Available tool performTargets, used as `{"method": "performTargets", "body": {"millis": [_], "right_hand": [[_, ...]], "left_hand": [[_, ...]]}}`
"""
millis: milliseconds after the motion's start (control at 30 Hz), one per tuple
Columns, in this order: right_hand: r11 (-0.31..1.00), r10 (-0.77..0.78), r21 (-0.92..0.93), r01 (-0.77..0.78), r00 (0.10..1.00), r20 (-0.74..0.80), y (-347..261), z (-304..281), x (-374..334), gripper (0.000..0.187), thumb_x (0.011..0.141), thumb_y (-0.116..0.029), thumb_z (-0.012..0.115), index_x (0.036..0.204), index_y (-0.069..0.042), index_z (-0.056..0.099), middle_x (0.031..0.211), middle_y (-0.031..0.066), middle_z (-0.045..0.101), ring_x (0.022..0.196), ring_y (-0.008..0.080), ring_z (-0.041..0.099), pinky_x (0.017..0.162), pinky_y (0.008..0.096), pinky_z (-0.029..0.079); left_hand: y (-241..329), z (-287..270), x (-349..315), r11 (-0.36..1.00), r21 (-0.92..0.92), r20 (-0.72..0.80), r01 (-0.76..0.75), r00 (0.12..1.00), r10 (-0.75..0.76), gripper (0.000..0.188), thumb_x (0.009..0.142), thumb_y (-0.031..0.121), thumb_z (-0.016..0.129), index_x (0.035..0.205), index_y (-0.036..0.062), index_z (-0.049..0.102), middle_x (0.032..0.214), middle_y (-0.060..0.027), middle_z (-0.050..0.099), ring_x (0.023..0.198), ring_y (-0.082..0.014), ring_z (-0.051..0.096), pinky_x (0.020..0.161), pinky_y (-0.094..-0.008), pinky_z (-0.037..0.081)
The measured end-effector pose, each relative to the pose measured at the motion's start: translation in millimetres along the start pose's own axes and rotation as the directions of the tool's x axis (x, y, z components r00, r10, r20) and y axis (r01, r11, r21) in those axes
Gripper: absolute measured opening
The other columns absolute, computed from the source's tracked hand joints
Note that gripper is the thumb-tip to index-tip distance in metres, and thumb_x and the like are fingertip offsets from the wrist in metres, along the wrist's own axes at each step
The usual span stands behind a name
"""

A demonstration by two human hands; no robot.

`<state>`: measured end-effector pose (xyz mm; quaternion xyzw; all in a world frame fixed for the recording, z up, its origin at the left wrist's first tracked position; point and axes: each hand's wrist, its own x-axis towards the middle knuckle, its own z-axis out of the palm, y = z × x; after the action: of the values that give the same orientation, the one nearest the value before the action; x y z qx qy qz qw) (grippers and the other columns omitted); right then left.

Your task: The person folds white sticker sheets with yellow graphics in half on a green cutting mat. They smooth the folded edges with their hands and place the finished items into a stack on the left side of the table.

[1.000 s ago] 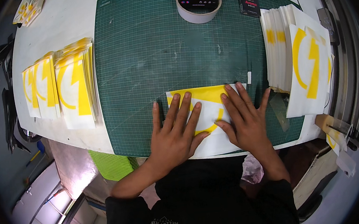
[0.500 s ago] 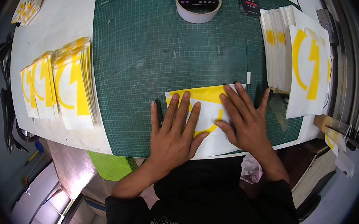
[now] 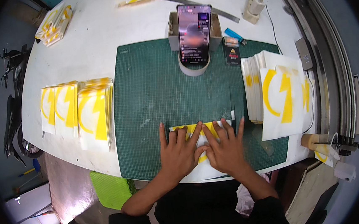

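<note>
A white sheet with a yellow print (image 3: 205,173) lies at the near edge of the green cutting mat (image 3: 165,92). My left hand (image 3: 178,154) rests flat on its left half, fingers spread, the little finger reaching past the sheet onto the mat. On the right half lies my right hand (image 3: 226,150), also open, with its little finger beyond the sheet's right side. The two index fingertips nearly meet at the far edge, and the thumbs come together near the middle. Much of the print is hidden beneath both hands.
Stacks of similar yellow-printed sheets (image 3: 93,118) stand left of the mat. A taller pile (image 3: 277,100) sits at its right. Farther off, a phone (image 3: 194,35) leans upright in a tape roll (image 3: 195,70), beside a small dark box (image 3: 232,55) and a blue lighter (image 3: 234,35).
Both hands have slid inward along the sheet, so their index fingers and thumbs are now close together. The view has tilted up, showing more of the table's far side.
</note>
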<state>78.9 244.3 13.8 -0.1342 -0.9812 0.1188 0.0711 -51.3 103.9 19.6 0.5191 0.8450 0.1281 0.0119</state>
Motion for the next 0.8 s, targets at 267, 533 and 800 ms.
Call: {"method": "performTargets", "body": {"millis": [267, 533, 800], "right_hand": [[1.0, 0.022, -0.005, -0.022, 0.998, -0.065, -6, 11, 1, 0.058, 0.094, -0.035, 0.063, 0.147, -0.01, 0.06, 0.132, 0.0187, 0.059, 0.136, 0.0407, 0.049, 0.116, 0.0831, 0.007], [0.992, 0.095, -0.075, -0.1, 0.993, -0.068, -24, 7, 8, 0.051, 0.099, -0.04, 0.061, 0.142, -0.014, 0.065, 0.131, 0.0195, 0.058, 0.135, 0.0406, 0.049, 0.116, 0.0832, 0.008], [0.98, 0.18, -0.058, -0.19, 0.973, -0.146, 23, -9, -14, 0.049, 0.098, -0.035, 0.068, 0.14, -0.011, 0.066, 0.13, 0.027, 0.054, 0.134, 0.0474, 0.049, 0.118, 0.0718, 0.024]], "left_hand": [[-4, 8, -8, 1.0, 0.019, -0.044, -0.006, 0.999, 0.007, 0.068, 0.095, 0.057, 0.063, 0.153, 0.0218, 0.058, 0.118, -0.0117, 0.06, 0.109, -0.0306, 0.057, 0.122, -0.074, 0.015], [-33, -9, -28, 0.996, 0.026, -0.01, 0.087, 0.996, -0.087, 0.067, 0.091, 0.051, 0.071, 0.147, 0.0154, 0.062, 0.124, -0.0097, 0.059, 0.124, -0.0302, 0.054, 0.121, -0.0775, 0.012], [-45, -11, -39, 0.987, 0.044, -0.088, 0.156, 0.985, -0.152, 0.059, 0.091, 0.041, 0.074, 0.143, 0.0153, 0.065, 0.132, -0.0131, 0.056, 0.13, -0.0347, 0.05, 0.122, -0.0752, 0.011]]}}
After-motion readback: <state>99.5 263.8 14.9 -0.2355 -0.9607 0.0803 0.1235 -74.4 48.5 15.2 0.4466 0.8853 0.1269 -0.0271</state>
